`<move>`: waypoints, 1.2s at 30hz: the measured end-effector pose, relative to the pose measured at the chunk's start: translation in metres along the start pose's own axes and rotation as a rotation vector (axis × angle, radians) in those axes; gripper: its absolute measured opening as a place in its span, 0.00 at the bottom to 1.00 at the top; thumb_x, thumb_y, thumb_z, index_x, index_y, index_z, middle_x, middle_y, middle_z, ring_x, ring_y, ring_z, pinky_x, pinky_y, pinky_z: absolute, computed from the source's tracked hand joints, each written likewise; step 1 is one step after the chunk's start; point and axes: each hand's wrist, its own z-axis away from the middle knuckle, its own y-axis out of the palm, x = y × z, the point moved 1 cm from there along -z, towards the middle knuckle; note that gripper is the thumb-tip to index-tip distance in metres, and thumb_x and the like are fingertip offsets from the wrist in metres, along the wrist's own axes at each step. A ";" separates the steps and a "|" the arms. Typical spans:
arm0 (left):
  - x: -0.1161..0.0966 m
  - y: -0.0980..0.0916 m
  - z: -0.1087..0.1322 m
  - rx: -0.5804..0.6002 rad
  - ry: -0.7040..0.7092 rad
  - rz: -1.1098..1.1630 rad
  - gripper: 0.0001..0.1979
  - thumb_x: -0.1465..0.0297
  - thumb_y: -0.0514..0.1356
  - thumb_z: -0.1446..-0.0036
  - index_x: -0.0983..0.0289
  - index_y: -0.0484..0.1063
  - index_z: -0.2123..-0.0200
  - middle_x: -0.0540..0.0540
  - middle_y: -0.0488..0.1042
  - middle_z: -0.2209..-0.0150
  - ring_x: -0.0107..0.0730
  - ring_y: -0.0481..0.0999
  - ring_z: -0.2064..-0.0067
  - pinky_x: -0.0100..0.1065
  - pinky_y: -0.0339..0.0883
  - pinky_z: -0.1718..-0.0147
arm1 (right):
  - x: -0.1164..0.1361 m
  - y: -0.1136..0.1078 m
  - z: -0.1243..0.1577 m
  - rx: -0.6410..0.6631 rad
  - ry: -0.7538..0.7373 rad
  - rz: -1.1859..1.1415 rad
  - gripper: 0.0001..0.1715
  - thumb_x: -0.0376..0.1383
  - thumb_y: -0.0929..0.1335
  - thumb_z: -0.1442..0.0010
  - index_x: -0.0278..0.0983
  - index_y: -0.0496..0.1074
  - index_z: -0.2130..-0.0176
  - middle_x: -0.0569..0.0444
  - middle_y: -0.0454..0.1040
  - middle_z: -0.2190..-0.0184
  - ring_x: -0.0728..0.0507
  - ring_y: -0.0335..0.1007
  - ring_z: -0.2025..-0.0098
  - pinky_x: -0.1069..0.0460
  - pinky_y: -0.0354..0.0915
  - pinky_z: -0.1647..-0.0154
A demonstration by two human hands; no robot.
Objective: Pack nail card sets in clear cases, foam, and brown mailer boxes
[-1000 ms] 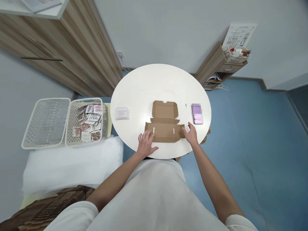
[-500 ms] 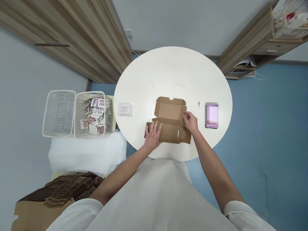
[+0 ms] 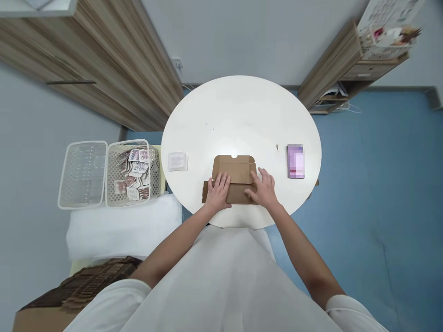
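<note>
A brown cardboard box (image 3: 235,171), partly folded, lies near the front edge of the white round table (image 3: 242,106). Its lid part with rounded flaps and a notch points away from me. My left hand (image 3: 218,192) rests on the left side of the cardboard with fingers spread. Over the right side is my right hand (image 3: 264,188), its fingers apart and curved, touching or just above the cardboard; nothing shows between them.
On the table, a clear plastic case (image 3: 177,161) lies left and a purple pixelated item (image 3: 295,161) right. White baskets (image 3: 157,173), one filled with small packs, stand left of it. Below them are white sheeting (image 3: 124,226) and stacked flat cardboard (image 3: 100,281).
The cardboard's side flaps have been folded in and its back part sits closer to the front. My right hand has let go of the flap and spread its fingers. The view has shifted slightly.
</note>
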 end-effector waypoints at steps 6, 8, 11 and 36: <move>0.004 0.008 0.021 -0.084 0.042 0.024 0.58 0.58 0.68 0.71 0.65 0.40 0.38 0.64 0.43 0.37 0.56 0.31 0.37 0.55 0.26 0.44 | 0.021 0.026 0.039 0.196 -0.223 0.247 0.60 0.47 0.71 0.60 0.36 0.38 0.38 0.45 0.45 0.38 0.34 0.31 0.36 0.36 0.27 0.41; 0.005 0.008 0.029 -0.106 0.030 0.025 0.59 0.57 0.68 0.72 0.64 0.42 0.39 0.64 0.41 0.37 0.56 0.29 0.37 0.56 0.26 0.44 | 0.021 0.033 0.040 0.193 -0.210 0.289 0.61 0.44 0.71 0.60 0.36 0.37 0.38 0.44 0.46 0.38 0.35 0.32 0.36 0.35 0.26 0.41; 0.011 0.008 0.046 -0.194 -0.046 0.071 0.59 0.54 0.67 0.72 0.64 0.41 0.38 0.65 0.37 0.37 0.57 0.29 0.37 0.57 0.29 0.44 | 0.021 0.038 0.039 0.170 -0.191 0.322 0.59 0.42 0.71 0.59 0.36 0.38 0.38 0.44 0.46 0.38 0.36 0.33 0.36 0.35 0.26 0.42; 0.035 0.035 0.082 -0.320 -0.366 0.800 0.29 0.59 0.60 0.55 0.66 0.62 0.50 0.61 0.67 0.54 0.38 0.69 0.54 0.34 0.63 0.58 | 0.045 0.062 0.049 0.152 -0.084 0.288 0.60 0.44 0.71 0.59 0.38 0.36 0.38 0.44 0.43 0.37 0.36 0.32 0.36 0.41 0.46 0.44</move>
